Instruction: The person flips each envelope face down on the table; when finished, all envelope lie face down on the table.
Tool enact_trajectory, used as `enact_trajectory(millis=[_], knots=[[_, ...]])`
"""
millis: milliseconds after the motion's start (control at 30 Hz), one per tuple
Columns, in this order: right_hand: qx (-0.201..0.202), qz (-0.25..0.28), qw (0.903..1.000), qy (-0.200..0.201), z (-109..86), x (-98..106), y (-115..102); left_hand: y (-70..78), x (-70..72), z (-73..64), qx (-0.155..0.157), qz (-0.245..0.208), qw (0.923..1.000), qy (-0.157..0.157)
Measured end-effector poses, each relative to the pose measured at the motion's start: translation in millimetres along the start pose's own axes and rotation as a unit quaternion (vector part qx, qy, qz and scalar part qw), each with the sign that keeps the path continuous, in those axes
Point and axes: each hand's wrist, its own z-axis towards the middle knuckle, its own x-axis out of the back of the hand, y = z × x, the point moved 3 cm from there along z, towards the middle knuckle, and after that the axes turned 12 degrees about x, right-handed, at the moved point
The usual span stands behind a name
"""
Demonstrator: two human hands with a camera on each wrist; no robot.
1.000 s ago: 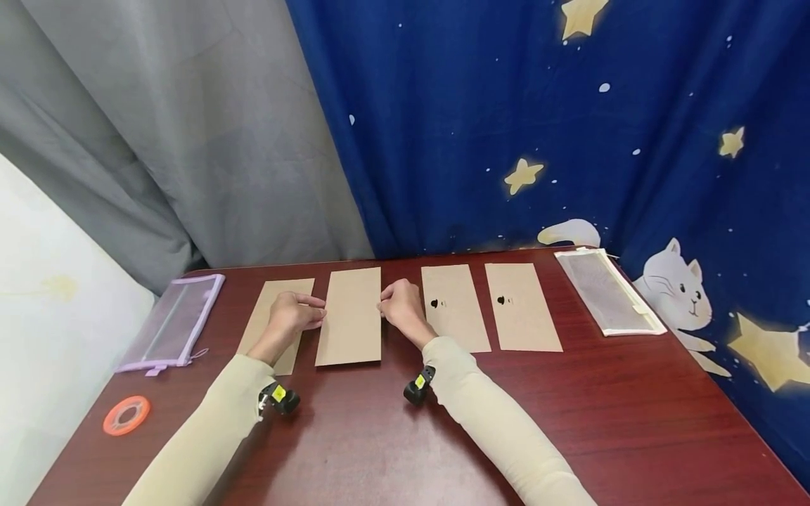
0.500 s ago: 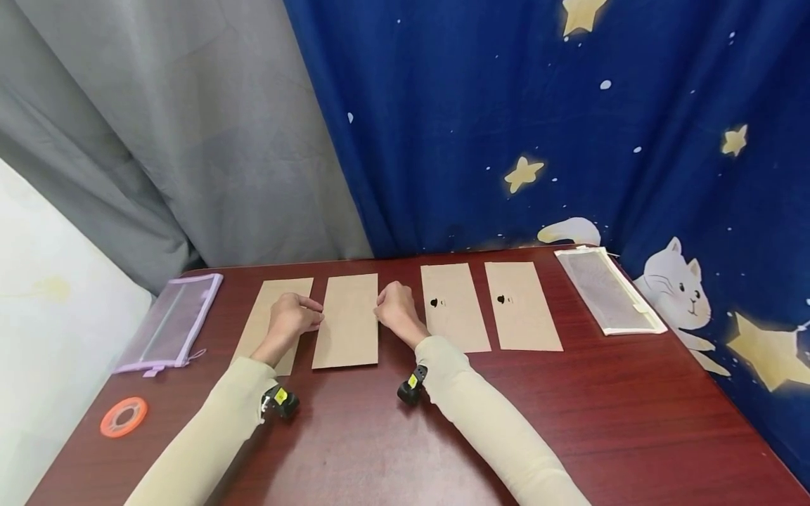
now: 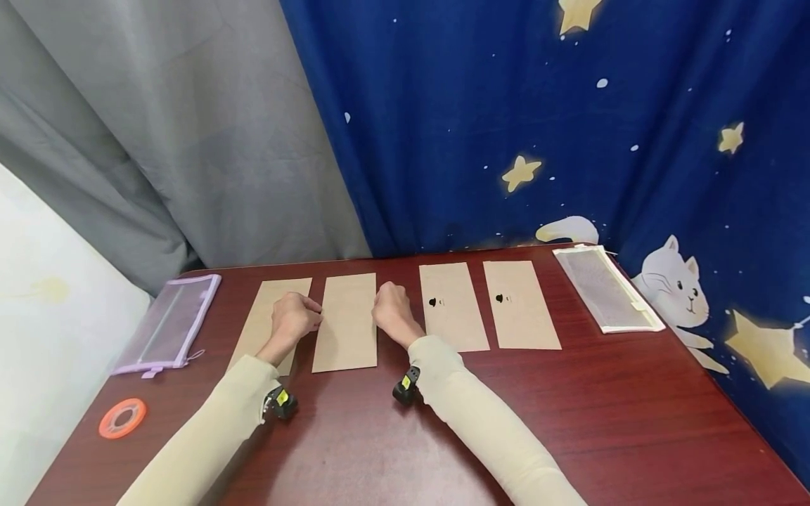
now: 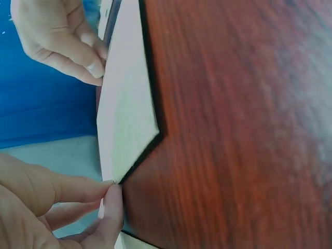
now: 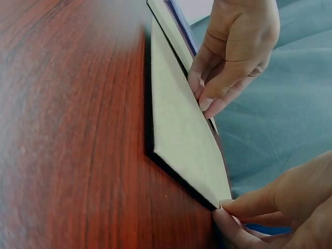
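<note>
My left hand [image 3: 294,320] pinches the left edge of a plain brown kraft-paper rectangle [image 3: 345,323] between thumb and index finger. On its opposite edge, my right hand [image 3: 392,308] pinches with thumb and fingertips. The rectangle lies low over the table, with a dark shadow along its near edge in both wrist views. Left of it, a second plain brown rectangle [image 3: 283,292] lies partly behind my left hand and forearm. To the right are two more brown rectangles, one near [image 3: 455,316] and one farther [image 3: 522,323], each bearing a small black hat print.
A lilac-edged mesh zip pouch [image 3: 167,323] lies at the table's left, with an orange ring-shaped roll [image 3: 122,418] nearer me. A white-edged mesh pouch [image 3: 607,288] lies at the back right. Grey and blue curtains [image 3: 443,140] hang behind the dark red table [image 3: 601,422].
Both hands have lowered the middle brown rectangle and brought it slightly nearer and left; the shadow under its near edge has narrowed. The other rectangles stay put.
</note>
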Motion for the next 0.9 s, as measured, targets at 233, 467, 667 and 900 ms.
enact_trajectory(millis=[233, 467, 667, 900], knots=[[-0.001, -0.038, 0.9993, 0.004, 1.6, -1, -3, 2.8, 0.7, -1.3, -0.015, 0.016, 0.9996, 0.017], [-0.002, -0.005, 0.9999, 0.011, -8.7, 4, -4, 3.6, 3.4, -4.5, -0.003, -0.009, 0.9999, -0.003], [0.017, 0.011, 0.9997, 0.012, -11.8, 22, -7, 19.3, 7.3, -10.9, 0.014, -0.052, 0.9981, -0.03], [-0.024, 0.09, 0.9956, -0.008, -16.9, 54, 16, 40.4, -10.0, -20.7, 0.074, -0.236, 0.9496, -0.193]])
